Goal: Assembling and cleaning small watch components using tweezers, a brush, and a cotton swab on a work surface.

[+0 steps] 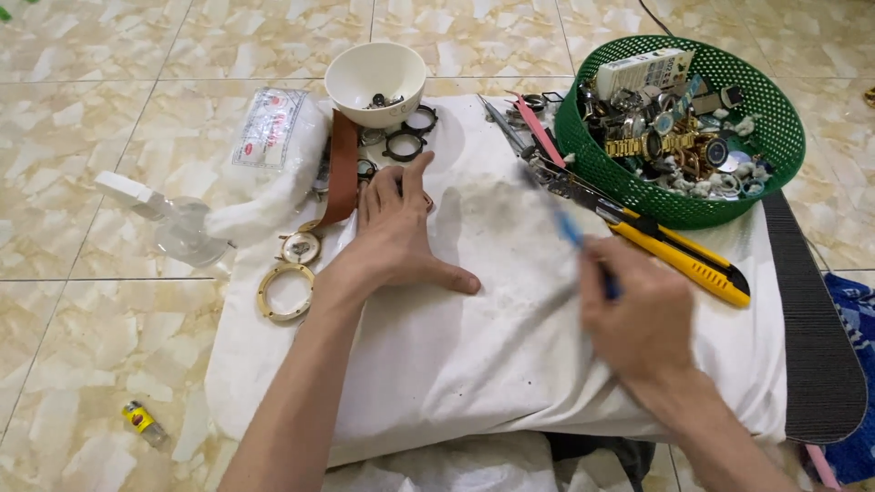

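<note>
1. The left hand (pixel 394 228) lies flat on the white cloth (pixel 510 346), palm down, fingers spread and pointing away from the person, thumb out to the right. Its grip is released; it holds nothing and only presses on the cloth.
2. The right hand (pixel 643 321) is clenched around a thin blue tool (pixel 574 239), a brush or pen, too blurred to tell which. The tool slants up and to the left from the fist, its tip over the grey, soiled patch in the middle of the cloth.
3. The cloth covers a cushion-like pad lying on the tiled floor (pixel 109 118).
4. Just beyond the left fingertips lie a brown leather strap (pixel 343 169), two black rings (pixel 410 135) and a white bowl (pixel 375 80) with small dark parts inside.
5. Left of the left wrist rest a gold-coloured watch case (pixel 300 247) and a gold ring-shaped bezel (pixel 285 292), near the cloth's edge.
6. A yellow utility knife (pixel 679 258) lies on the cloth between the right hand and a green plastic basket (pixel 775 128), which is full of watches and watch parts.
7. A clear plastic bag (pixel 273 137) and a small clear bottle with a white cap (pixel 169 219) sit at the left, and a small yellow vial (pixel 143 423) lies on the floor, well apart.
8. A dark strip (pixel 816 346) runs along the cloth's right side.
</note>
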